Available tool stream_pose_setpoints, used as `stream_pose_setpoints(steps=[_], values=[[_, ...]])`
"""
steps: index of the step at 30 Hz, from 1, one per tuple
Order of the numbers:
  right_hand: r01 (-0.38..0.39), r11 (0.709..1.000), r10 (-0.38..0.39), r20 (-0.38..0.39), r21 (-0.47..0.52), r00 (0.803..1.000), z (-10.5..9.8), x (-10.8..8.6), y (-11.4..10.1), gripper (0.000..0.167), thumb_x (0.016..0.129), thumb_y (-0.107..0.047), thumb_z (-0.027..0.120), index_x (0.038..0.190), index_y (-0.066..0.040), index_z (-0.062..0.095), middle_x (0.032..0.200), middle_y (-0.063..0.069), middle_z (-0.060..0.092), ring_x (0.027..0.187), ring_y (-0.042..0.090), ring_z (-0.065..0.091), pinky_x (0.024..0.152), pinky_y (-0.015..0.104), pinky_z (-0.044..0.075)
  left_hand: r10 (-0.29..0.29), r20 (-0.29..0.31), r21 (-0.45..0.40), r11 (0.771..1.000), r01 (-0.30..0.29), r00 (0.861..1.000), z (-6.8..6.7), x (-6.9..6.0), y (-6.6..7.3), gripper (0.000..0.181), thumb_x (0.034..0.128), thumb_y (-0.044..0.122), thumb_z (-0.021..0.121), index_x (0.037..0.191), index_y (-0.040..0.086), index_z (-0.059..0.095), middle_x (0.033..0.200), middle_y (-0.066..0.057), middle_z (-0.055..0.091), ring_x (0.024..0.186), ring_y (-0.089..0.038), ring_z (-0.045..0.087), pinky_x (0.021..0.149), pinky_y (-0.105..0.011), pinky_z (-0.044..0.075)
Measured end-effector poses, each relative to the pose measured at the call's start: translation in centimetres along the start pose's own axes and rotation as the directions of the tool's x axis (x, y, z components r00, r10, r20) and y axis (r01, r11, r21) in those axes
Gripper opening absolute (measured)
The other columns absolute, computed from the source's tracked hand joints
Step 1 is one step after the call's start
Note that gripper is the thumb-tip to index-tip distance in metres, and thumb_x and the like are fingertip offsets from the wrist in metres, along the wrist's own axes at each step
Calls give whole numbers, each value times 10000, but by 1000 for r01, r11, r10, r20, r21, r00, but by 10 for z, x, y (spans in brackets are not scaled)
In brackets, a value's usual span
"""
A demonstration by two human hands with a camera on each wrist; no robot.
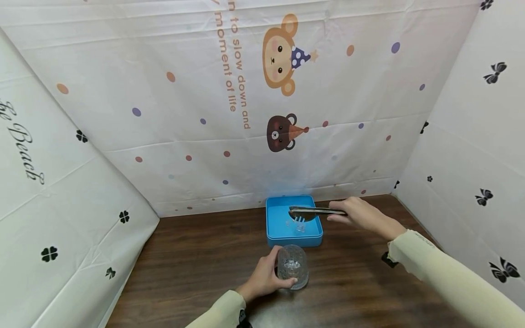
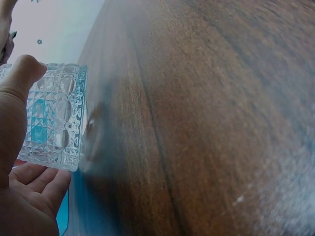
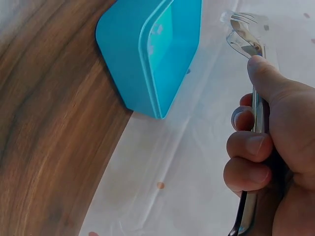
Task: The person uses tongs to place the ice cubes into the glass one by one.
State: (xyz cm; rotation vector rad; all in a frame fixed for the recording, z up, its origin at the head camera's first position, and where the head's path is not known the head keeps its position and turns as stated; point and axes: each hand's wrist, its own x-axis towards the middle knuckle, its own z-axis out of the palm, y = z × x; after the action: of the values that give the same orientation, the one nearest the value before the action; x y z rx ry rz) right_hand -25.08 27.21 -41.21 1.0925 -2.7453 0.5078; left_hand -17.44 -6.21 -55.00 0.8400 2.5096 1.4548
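Note:
My left hand grips a clear patterned drinking glass on the table, thumb on one side and fingers on the other. The cut pattern of the glass shows closely in the left wrist view. In my right hand are metal serving tongs, with a fork-shaped tip and a second rounded tip. Those tips hang over a blue box behind the glass. Small clear pieces show in the box below them. Something clear also appears at the tips, too blurred to tell if it is held.
The dark wooden table meets a white printed cloth at the back, close behind the box. Similar cloths hang along the left side and the right side.

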Motion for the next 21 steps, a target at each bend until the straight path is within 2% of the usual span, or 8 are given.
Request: stream_pose_setpoints(steps=[5, 14, 21], values=[[29, 1000, -29, -2, 1, 1000, -3, -9, -14, 236, 996, -290, 700, 835, -249, 532, 615, -163, 347, 522, -35, 330, 536, 211, 354, 6, -4, -1, 1000, -6, 1000, 1, 0, -1, 707, 835, 441, 843, 1373, 175, 471, 1259, -20, 658, 1090, -79, 653, 932, -279, 545], [141, 989, -139, -45, 33, 989, -1, -25, -33, 276, 970, -219, 735, 827, -252, 502, 632, -192, 310, 527, -65, 301, 509, 177, 338, 15, -11, -4, 1000, -15, 1000, 1, 0, -2, 712, 833, 444, 844, 1376, 180, 469, 1263, -23, 662, 1087, -89, 659, 917, -274, 550], [162, 986, -160, -34, 45, 986, 3, -33, -42, 294, 972, -236, 733, 820, -256, 482, 636, -174, 290, 537, -75, 265, 516, 160, 325, 19, -5, -13, 1000, -19, 1000, 1, 0, -1, 721, 840, 421, 844, 1393, 167, 459, 1271, -42, 658, 1088, -99, 669, 920, -278, 553]])
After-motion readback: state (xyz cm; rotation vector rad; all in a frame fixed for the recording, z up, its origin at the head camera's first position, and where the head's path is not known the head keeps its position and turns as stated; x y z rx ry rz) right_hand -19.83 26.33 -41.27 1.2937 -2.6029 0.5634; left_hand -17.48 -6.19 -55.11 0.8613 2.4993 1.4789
